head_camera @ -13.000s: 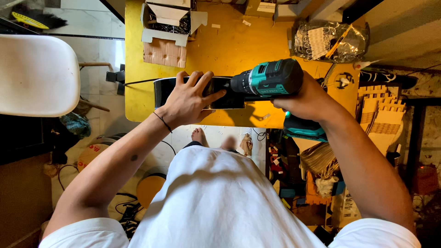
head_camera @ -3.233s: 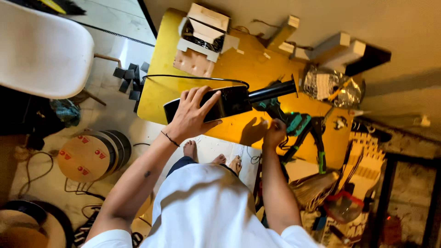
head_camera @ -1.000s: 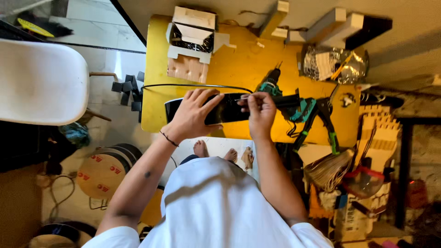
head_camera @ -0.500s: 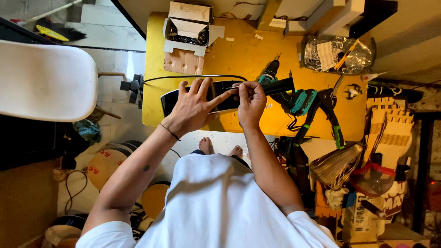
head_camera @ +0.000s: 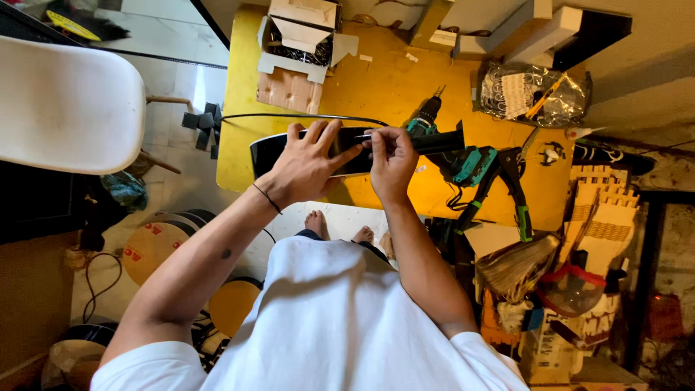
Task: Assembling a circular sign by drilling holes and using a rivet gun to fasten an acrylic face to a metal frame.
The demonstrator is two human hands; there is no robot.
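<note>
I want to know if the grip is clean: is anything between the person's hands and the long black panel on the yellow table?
Nothing visible. The left hand lies flat on the long glossy black panel, and the right hand pinches something small at its top edge.

A yellow worktable (head_camera: 376, 80) fills the middle of the view under warm light. Left of it stands a white moulded chair (head_camera: 69, 105) on a pale tiled floor (head_camera: 170, 72). At the table's far edge sit an open cardboard box (head_camera: 297, 43) and stacked wooden blocks (head_camera: 532, 29). Beyond the table's right end a rough wall (head_camera: 651, 94) rises, with light wooden cut-outs (head_camera: 604, 210) and a straw broom (head_camera: 517, 264) leaning near it. Below the chair, round discs (head_camera: 152, 246) lie on the floor
</note>
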